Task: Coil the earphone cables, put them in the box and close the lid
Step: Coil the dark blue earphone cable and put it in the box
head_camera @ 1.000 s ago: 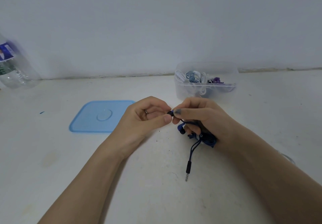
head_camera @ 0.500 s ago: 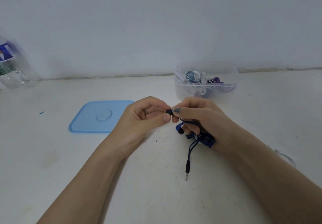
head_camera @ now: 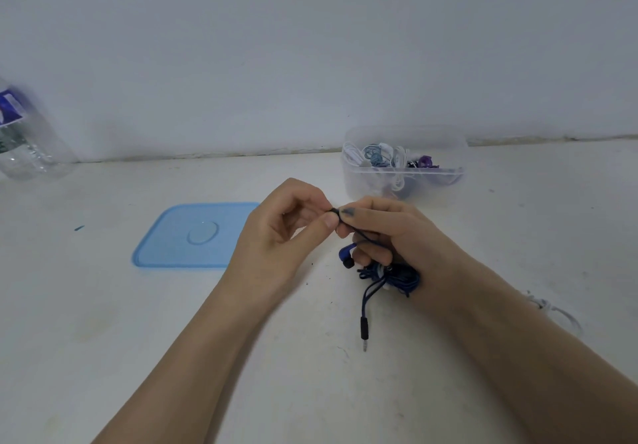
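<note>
Hands barely shifted, left hand [head_camera: 279,236] and right hand [head_camera: 386,233] pinching dark-blue earphone cable [head_camera: 386,278], half-coiled.

Dark blue earphone cable [head_camera: 386,279] with a black plug [head_camera: 364,328]; pale blue lid [head_camera: 193,236]; clear box [head_camera: 404,174] holding white, blue and purple cables; off-white worktop [head_camera: 103,322].

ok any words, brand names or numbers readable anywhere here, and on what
None can be read.
Bottle label: blue and white print, too blurred to read.
Blue lid: only a moulded oval, no text.
Clear box, blue earphones: no markings visible.
</note>
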{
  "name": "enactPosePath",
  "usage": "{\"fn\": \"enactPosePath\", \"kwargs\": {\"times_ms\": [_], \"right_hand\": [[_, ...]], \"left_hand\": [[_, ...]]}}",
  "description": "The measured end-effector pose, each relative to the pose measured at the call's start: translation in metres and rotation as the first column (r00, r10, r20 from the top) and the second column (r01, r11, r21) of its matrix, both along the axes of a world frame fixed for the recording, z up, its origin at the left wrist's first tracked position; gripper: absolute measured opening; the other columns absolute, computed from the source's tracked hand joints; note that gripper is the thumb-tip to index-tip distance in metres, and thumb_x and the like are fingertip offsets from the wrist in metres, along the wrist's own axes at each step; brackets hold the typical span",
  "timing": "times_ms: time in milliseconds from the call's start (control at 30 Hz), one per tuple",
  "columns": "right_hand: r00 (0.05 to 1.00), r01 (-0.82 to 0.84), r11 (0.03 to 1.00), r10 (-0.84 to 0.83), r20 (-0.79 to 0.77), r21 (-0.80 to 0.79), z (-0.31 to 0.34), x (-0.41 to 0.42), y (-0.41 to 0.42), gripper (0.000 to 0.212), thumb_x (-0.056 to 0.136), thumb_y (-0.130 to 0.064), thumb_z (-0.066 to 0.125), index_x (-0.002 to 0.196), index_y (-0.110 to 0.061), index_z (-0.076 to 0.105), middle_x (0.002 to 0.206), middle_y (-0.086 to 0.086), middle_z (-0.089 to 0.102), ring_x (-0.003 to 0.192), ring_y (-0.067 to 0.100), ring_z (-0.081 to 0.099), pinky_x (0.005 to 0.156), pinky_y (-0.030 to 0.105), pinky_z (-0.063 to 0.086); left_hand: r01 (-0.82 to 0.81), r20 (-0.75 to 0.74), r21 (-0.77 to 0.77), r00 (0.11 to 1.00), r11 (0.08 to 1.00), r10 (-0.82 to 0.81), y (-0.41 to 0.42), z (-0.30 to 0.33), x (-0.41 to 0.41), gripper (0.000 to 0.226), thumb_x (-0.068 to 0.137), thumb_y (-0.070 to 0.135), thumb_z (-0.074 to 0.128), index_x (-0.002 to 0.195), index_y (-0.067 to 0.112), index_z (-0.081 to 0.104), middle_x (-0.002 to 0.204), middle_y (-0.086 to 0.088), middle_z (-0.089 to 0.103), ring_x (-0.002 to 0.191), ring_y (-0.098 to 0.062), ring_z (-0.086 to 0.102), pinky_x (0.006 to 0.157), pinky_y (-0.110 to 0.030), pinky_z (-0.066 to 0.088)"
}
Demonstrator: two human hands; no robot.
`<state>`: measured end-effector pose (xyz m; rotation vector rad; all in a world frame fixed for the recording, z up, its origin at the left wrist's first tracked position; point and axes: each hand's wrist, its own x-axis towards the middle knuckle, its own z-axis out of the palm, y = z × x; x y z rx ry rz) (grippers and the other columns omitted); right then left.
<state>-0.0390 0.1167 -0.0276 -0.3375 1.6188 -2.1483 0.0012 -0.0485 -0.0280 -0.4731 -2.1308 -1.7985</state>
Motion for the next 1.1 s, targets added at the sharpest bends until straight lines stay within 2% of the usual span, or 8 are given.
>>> {"fn": "enactPosePath", "kwargs": {"times_ms": [167, 300, 433, 567, 667, 833, 967, 1100], "right_hand": [[0.998, -0.023, 0.998, 0.026, 0.058, -0.05, 0.003, 0.004, -0.001, 0.015, 0.096, -0.009, 0.054, 0.084, -0.002, 0.059, 0.048, -0.01, 0.055, 0.041, 0.008, 0.028, 0.053, 0.022, 0.039], [0.991, -0.06, 0.992, 0.073, 0.111, -0.114, 0.004, 0.009, -0.004, 0.017, 0.096, -0.015, 0.052, 0.083, -0.005, 0.058, 0.062, -0.005, 0.057, 0.046, 0.01, 0.027, 0.057, 0.024, 0.04], [0.983, -0.06, 0.986, 0.086, 0.163, -0.156, 0.003, 0.013, -0.007, 0.022, 0.098, -0.017, 0.048, 0.078, -0.008, 0.053, 0.049, -0.01, 0.051, 0.06, 0.018, 0.019, 0.065, 0.03, 0.036], [0.979, -0.057, 0.973, 0.098, 0.18, -0.224, 0.003, 0.014, -0.01, 0.02, 0.096, -0.016, 0.051, 0.079, -0.008, 0.054, 0.062, -0.005, 0.052, 0.049, 0.011, 0.024, 0.055, 0.022, 0.039], [0.985, -0.052, 0.983, 0.08, 0.154, -0.177, 0.003, 0.014, -0.009, 0.016, 0.097, -0.017, 0.05, 0.084, -0.007, 0.053, 0.051, -0.01, 0.051, 0.064, 0.024, 0.012, 0.061, 0.026, 0.038], [0.994, -0.004, 0.987, 0.022, 0.111, -0.162, 0.0, 0.011, -0.009, 0.013, 0.093, -0.016, 0.056, 0.085, -0.006, 0.06, 0.065, -0.005, 0.06, 0.048, 0.012, 0.027, 0.052, 0.021, 0.042], [0.995, 0.0, 0.986, 0.017, 0.103, -0.164, -0.003, 0.008, -0.01, 0.012, 0.093, -0.013, 0.058, 0.086, -0.005, 0.061, 0.071, -0.002, 0.063, 0.041, 0.008, 0.03, 0.05, 0.021, 0.042], [0.997, -0.019, 0.987, 0.032, 0.077, -0.16, -0.003, 0.009, -0.01, 0.013, 0.091, -0.013, 0.059, 0.082, -0.004, 0.062, 0.075, 0.003, 0.063, 0.038, 0.007, 0.03, 0.05, 0.021, 0.042]], "left_hand": [[-0.051, -0.058, 0.003, 0.997, 0.999, 0.051, 0.0, -0.003, -0.001, 0.012, 0.09, 0.003, 0.07, 0.09, 0.012, 0.061, 0.083, -0.003, 0.073, 0.084, -0.022, 0.072, 0.081, -0.031, 0.053], [-0.08, -0.084, -0.012, 0.993, 0.997, 0.079, 0.002, -0.004, 0.001, 0.007, 0.089, 0.016, 0.069, 0.09, 0.014, 0.062, 0.081, 0.001, 0.074, 0.082, -0.026, 0.072, 0.081, -0.036, 0.056], [-0.103, -0.089, -0.027, 0.991, 0.994, 0.1, 0.003, -0.003, 0.0, 0.012, 0.09, 0.011, 0.071, 0.088, 0.018, 0.062, 0.081, 0.007, 0.072, 0.08, -0.028, 0.071, 0.079, -0.037, 0.056], [-0.111, -0.103, -0.044, 0.989, 0.993, 0.106, 0.002, -0.002, 0.0, 0.018, 0.091, 0.005, 0.071, 0.086, 0.018, 0.061, 0.081, 0.01, 0.071, 0.079, -0.029, 0.071, 0.078, -0.038, 0.057], [-0.117, -0.107, -0.049, 0.988, 0.992, 0.111, 0.001, -0.004, 0.001, 0.016, 0.091, 0.006, 0.069, 0.087, 0.019, 0.06, 0.083, 0.008, 0.07, 0.082, -0.031, 0.071, 0.08, -0.043, 0.056], [-0.062, -0.073, -0.007, 0.995, 0.998, 0.061, 0.002, -0.004, 0.003, 0.009, 0.1, 0.007, 0.058, 0.094, 0.001, 0.06, 0.082, 0.001, 0.071, 0.085, -0.016, 0.069, 0.081, -0.023, 0.051], [-0.048, -0.053, 0.01, 0.997, 0.999, 0.049, 0.003, -0.002, 0.001, 0.007, 0.099, 0.004, 0.057, 0.093, 0.004, 0.059, 0.079, 0.0, 0.071, 0.082, -0.018, 0.069, 0.08, -0.028, 0.054], [-0.017, -0.009, 0.027, 1.0, 1.0, 0.017, 0.002, -0.001, 0.001, 0.013, 0.1, -0.006, 0.053, 0.091, 0.002, 0.057, 0.074, -0.001, 0.068, 0.077, -0.012, 0.064, 0.077, -0.02, 0.049]]}}
